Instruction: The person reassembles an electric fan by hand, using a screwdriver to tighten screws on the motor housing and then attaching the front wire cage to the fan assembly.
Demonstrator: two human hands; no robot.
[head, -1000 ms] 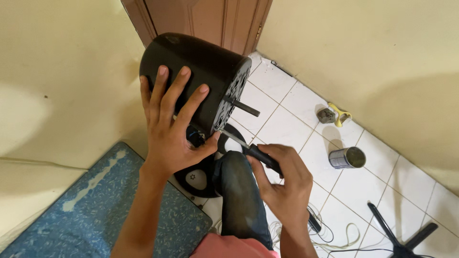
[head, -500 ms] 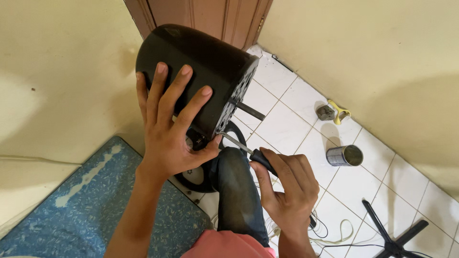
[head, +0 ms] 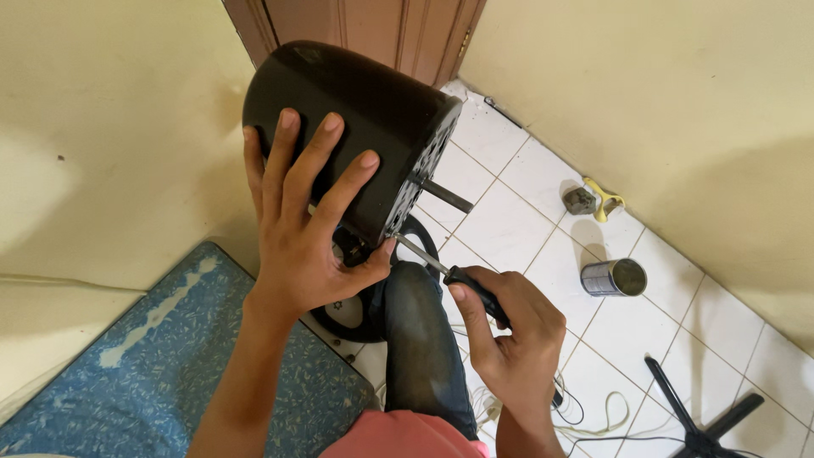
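Observation:
A black drum-shaped motor housing (head: 356, 110) with a vented front face and a short metal shaft (head: 447, 195) is held up over the floor. My left hand (head: 305, 229) is spread flat against its side, thumb by the lower rim. My right hand (head: 509, 331) grips the black handle of a screwdriver (head: 449, 273). Its metal shank runs up-left, and the tip meets the housing's lower front edge, next to my left thumb. My knee in dark jeans (head: 420, 339) is under the housing.
A round black base (head: 348, 314) lies on the white tiled floor (head: 526, 229) under the housing. A metal can (head: 615, 277), a small yellow-and-grey object (head: 591, 199), loose cables (head: 593, 420) and a black stand (head: 695, 420) lie to the right. A blue mat (head: 170, 373) is left; a wooden door (head: 365, 34) ahead.
The view shifted slightly and the housing rose a little in the frame. My right hand regripped the screwdriver handle while its tip stayed at the housing's lower edge.

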